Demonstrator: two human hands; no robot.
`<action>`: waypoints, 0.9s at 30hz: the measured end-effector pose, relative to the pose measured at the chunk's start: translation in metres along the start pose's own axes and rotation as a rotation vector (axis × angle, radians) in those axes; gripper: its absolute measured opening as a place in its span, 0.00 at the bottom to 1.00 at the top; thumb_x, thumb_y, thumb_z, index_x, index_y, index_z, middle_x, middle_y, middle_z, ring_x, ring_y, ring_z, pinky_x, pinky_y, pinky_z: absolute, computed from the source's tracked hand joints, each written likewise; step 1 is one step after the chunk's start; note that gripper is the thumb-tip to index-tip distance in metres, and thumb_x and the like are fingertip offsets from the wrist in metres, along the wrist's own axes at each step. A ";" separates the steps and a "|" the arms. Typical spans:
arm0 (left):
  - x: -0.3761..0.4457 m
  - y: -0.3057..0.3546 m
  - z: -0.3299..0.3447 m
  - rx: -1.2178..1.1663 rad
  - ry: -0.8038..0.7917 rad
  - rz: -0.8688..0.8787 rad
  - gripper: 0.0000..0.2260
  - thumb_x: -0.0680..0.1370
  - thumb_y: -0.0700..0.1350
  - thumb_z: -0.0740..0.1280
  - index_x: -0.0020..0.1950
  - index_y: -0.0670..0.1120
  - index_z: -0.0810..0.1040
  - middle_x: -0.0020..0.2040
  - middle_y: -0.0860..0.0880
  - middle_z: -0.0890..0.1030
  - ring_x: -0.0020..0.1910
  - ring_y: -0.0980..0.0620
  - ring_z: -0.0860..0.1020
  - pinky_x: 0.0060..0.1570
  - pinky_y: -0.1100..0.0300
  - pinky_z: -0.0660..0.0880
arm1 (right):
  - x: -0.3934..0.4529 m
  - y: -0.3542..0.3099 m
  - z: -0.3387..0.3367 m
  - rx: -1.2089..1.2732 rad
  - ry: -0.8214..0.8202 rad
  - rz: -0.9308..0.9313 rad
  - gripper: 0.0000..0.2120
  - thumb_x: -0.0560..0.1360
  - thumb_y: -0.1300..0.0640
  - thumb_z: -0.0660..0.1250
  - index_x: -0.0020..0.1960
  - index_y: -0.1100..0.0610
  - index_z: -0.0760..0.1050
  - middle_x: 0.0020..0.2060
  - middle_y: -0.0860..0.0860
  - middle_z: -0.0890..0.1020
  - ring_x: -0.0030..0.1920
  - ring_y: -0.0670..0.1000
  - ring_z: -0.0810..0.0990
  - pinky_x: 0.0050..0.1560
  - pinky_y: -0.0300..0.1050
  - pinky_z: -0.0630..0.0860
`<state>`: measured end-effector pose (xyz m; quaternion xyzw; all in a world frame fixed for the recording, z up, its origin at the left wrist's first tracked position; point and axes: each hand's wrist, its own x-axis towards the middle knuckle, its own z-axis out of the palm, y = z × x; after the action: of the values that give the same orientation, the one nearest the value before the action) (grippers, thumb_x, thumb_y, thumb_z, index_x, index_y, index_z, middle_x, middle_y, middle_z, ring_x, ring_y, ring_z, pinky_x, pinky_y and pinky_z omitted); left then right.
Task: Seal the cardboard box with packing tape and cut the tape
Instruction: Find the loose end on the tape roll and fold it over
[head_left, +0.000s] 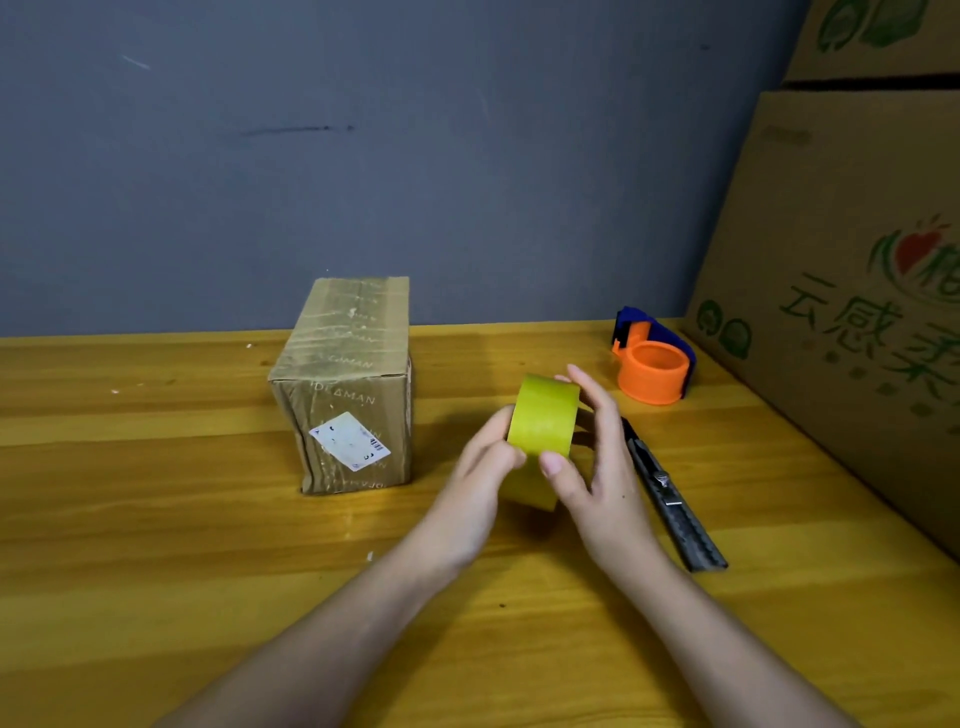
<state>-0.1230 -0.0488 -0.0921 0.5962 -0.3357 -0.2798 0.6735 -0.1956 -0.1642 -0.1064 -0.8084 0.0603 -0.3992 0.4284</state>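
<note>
A small cardboard box (345, 389) with a white label stands on the wooden table (156, 519), left of centre, its flaps closed and old tape on its surface. Both my hands hold a yellow-green roll of packing tape (544, 418) above the table, right of the box. My left hand (480, 478) grips the roll's left side. My right hand (597, 457) wraps its right side, thumb on the front face. A dark utility knife (670, 493) lies on the table just right of my right hand.
An orange and blue tape dispenser (652, 358) sits at the back right of the table. Large printed cardboard cartons (841, 291) lean along the right edge. A grey wall rises behind the table.
</note>
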 end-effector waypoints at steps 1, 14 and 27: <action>0.000 0.000 0.000 -0.006 0.010 -0.005 0.22 0.63 0.60 0.60 0.55 0.65 0.77 0.60 0.56 0.79 0.62 0.55 0.74 0.64 0.53 0.67 | 0.000 0.000 0.000 0.014 0.000 0.010 0.39 0.69 0.29 0.58 0.73 0.50 0.59 0.67 0.50 0.69 0.69 0.44 0.67 0.64 0.29 0.63; 0.001 -0.001 0.003 -0.033 0.083 -0.045 0.26 0.64 0.61 0.59 0.60 0.57 0.76 0.61 0.51 0.79 0.61 0.53 0.75 0.60 0.57 0.67 | -0.001 -0.009 0.000 -0.125 0.087 -0.098 0.39 0.70 0.29 0.55 0.73 0.52 0.59 0.66 0.52 0.69 0.67 0.46 0.68 0.64 0.32 0.64; -0.002 0.002 0.005 0.011 0.034 -0.026 0.26 0.63 0.59 0.58 0.60 0.59 0.75 0.59 0.54 0.79 0.58 0.55 0.75 0.59 0.56 0.67 | -0.002 -0.008 0.002 -0.070 0.112 -0.072 0.39 0.71 0.30 0.54 0.73 0.52 0.58 0.67 0.53 0.69 0.68 0.49 0.68 0.66 0.44 0.68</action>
<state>-0.1282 -0.0506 -0.0895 0.6089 -0.3178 -0.2767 0.6721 -0.1974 -0.1564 -0.1022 -0.8009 0.0689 -0.4566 0.3812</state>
